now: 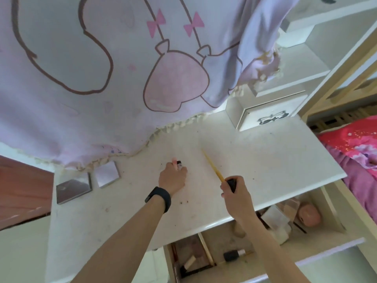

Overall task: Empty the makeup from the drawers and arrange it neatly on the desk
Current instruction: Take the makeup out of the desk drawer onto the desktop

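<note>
Head view, desk top seen from above.

- Left hand (pixel 173 177): low over the white desk (pixel 265 160), near frame centre. Fingers are curled round a small tube (pixel 179 166) with a black cap and a white label. The tube sticks out of the fist at the hand's 12 o'clock. A pink tip shows just beside the cap at its 9 o'clock; cannot tell what it belongs to. Black wristband (pixel 158 199) on this wrist.
- Right hand (pixel 234 193): at 3 o'clock of the left hand, well apart from it, over the desk's near edge. It is closed in a fist round a black handle. A thin yellow stick (pixel 213 168) runs out of the fist toward 11 o'clock. Cannot tell whether its tip touches the desk.
- Already on the desk, at 9 o'clock of the left hand: larger compact (pixel 73 187) and smaller compact (pixel 107 174), square, mirror-grey lids, side by side but not touching.
- Open drawer (pixel 326 252) at 5 o'clock, below the right forearm. Inside it are a black-capped bottle (pixel 232 255) lying on its side, a white box (pixel 274 218) and a pink round item (pixel 310 216).
- Printed cloth (pixel 102 58) hangs over the desk's far side at 12 o'clock, and its frilled hem meets the surface.
- Small box drawer (pixel 273 117) with a bow pull at 2 o'clock.
- Pink bedding (pixel 359 152) at 3 o'clock.
</note>
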Motion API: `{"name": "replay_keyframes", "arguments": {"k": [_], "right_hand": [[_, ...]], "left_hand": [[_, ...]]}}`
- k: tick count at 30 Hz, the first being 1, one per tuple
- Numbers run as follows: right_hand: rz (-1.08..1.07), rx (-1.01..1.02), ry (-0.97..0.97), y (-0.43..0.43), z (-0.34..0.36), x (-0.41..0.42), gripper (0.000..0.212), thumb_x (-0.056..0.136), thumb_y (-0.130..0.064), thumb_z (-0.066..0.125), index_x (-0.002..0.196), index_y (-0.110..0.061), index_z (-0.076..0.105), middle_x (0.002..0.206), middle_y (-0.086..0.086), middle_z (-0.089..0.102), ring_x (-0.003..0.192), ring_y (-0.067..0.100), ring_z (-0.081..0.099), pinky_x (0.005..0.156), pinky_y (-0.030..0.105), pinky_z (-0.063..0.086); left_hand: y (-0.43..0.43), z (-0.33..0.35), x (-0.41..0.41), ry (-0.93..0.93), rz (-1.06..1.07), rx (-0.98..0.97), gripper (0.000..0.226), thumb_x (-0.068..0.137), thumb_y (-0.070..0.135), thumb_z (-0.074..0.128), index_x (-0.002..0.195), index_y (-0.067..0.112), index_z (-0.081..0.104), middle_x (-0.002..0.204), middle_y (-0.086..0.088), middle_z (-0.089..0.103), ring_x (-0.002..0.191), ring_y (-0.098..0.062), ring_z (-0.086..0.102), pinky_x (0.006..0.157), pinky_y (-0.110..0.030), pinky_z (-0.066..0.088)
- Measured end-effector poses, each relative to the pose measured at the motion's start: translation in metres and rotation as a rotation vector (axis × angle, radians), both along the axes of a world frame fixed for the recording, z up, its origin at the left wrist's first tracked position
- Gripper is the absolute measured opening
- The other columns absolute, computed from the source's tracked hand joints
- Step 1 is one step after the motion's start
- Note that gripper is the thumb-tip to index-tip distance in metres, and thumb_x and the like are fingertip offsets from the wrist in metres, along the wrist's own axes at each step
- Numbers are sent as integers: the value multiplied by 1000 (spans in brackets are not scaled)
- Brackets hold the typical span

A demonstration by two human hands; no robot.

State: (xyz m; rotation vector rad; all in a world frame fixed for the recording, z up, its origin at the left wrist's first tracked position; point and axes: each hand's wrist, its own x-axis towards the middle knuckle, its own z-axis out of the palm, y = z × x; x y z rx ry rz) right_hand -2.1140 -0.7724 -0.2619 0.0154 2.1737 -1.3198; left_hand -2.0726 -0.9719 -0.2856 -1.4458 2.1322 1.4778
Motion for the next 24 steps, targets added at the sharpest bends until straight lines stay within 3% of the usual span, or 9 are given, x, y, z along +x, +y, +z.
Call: {"name": "replay_keyframes", "arguments": {"k": [2, 7, 12, 15, 18, 21, 24], "right_hand": [[25, 83, 139, -36, -9, -23, 5, 105, -20, 47, 105, -16, 44, 94, 5, 62, 77, 24, 61, 57, 31, 45], [185, 404, 584, -88, -38, -67, 12, 103, -22, 44, 107, -11, 47, 96, 4, 57, 87, 27, 54, 72, 42, 49], [448, 650, 694, -113, -48, -92, 39, 99, -47, 47, 116, -14, 55, 110, 5, 58, 104, 27, 52, 83, 38, 49], [542, 657, 753, -126, -48, -101, 35, 99, -47, 47, 113, -15, 55, 109, 5, 55, 103, 28, 52, 78, 37, 45], [580, 674, 741, -137, -48, -106, 31, 102, -41, 42, 104, -13, 54, 103, 4, 59, 100, 28, 54, 71, 35, 38], [425, 585, 547, -147, -44, -110, 26, 100, -39, 41, 97, -20, 57, 104, -4, 56, 108, 24, 49, 85, 37, 39], [211, 354, 289, -149, -35, -116, 21, 98, -41, 47, 98, -28, 63, 117, -11, 47, 119, 18, 41, 96, 38, 29]], "left_hand": [[-12, -3, -28, -42, -56, -78, 41, 91, 38, 54, 120, 11, 46, 104, -7, 64, 83, -29, 69, 77, -42, 59], [-27, -6, -73, -131, -180, -325, 37, 97, 34, 49, 123, 13, 35, 99, -3, 53, 80, -29, 56, 61, -32, 42], [-32, -5, -82, -133, -243, -434, 42, 97, 46, 50, 121, 16, 35, 96, -6, 59, 81, -32, 59, 64, -33, 43], [-33, -3, -72, -113, -326, -524, 45, 99, 53, 39, 128, 19, 39, 106, -7, 64, 91, -33, 64, 68, -35, 46], [-37, -6, -54, -30, -435, -580, 45, 101, 52, 36, 138, 27, 34, 114, -1, 61, 90, -28, 64, 72, -38, 52], [-42, -11, -41, 89, -456, -520, 58, 99, 50, 42, 151, 42, 16, 115, 5, 59, 91, -20, 65, 72, -37, 54], [-43, -15, -38, 96, -475, -494, 69, 97, 53, 43, 154, 47, 5, 113, 7, 57, 95, -18, 63, 73, -37, 54]]}}
